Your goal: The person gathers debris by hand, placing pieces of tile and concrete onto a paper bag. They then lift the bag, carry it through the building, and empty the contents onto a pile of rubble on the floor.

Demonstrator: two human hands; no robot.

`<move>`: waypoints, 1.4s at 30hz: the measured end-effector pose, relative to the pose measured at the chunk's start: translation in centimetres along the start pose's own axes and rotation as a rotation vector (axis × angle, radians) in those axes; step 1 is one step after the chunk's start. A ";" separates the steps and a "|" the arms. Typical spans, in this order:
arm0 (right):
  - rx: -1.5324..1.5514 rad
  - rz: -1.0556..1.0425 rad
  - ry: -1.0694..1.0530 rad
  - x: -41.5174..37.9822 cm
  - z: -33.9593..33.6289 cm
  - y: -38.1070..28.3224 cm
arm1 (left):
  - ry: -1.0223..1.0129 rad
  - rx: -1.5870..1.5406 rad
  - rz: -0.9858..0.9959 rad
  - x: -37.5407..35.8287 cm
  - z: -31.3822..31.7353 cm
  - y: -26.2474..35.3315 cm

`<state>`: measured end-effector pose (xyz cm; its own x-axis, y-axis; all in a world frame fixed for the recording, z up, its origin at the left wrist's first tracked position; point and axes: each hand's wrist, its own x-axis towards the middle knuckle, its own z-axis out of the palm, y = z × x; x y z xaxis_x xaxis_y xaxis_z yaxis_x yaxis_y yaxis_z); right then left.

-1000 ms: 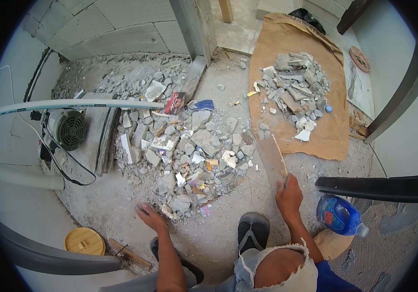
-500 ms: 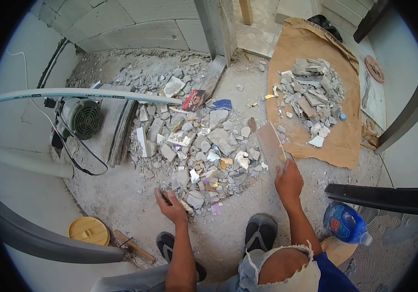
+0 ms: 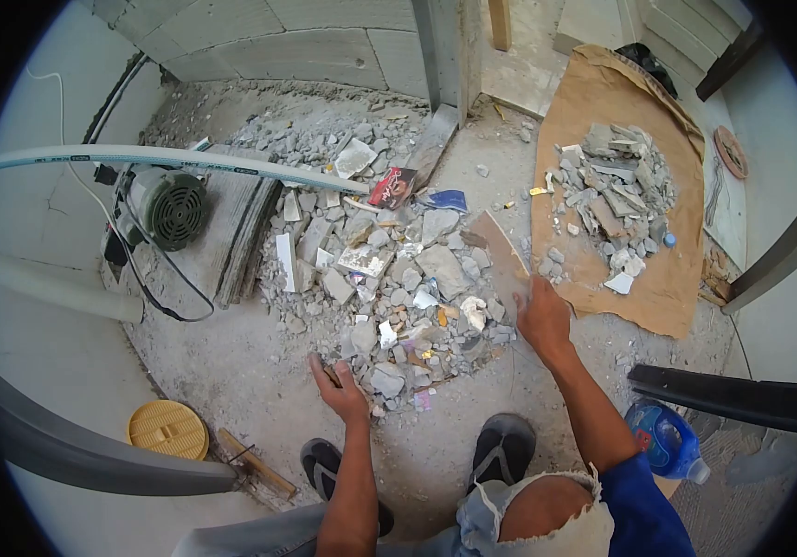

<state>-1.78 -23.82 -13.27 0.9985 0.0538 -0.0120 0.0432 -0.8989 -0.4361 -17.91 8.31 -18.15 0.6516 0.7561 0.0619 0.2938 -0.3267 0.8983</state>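
My right hand (image 3: 544, 320) grips the lower end of a flat, grey-brown piece of tile (image 3: 498, 243). The tile stands tilted at the right edge of a heap of rubble (image 3: 440, 269), made of broken concrete, tile chips and scraps. At the heap's near left edge is my left hand (image 3: 341, 388), thumb and fingers apart and pointing forward, with no held thing that I can make out. Further right, a brown paper sheet (image 3: 593, 297) lies on the floor and bears a pile of broken pieces (image 3: 617, 186).
On the left a green motor (image 3: 171, 209) stands by a stack of grey boards (image 3: 241, 241), under a pale hose (image 3: 231, 165). A yellow round cover (image 3: 168, 430) lies front left. A blue bottle (image 3: 666, 441) is front right, by a dark bar (image 3: 723, 397).
My right hand and the tile have moved a little nearer the heap. My left hand stays by the near left edge. The whole view has shifted slightly.
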 end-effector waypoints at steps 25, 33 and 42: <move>0.529 -0.072 -0.187 -8.4 2.0 -12.1 | -0.099 -0.697 -0.246 -0.6 2.8 8.0; 0.603 -0.092 -0.141 -7.3 -1.2 -10.9 | -0.212 -0.814 -0.233 0.8 4.3 9.6; 0.601 0.151 -0.024 -3.2 -8.2 -3.5 | -0.633 -0.929 -0.188 0.6 15.3 18.0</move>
<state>-4.89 -24.38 -4.30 0.9907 -0.0392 -0.1303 -0.1325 -0.4954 -0.8585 -1.54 -5.78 -8.53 0.9652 0.2407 -0.1022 -0.0353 0.5070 0.8612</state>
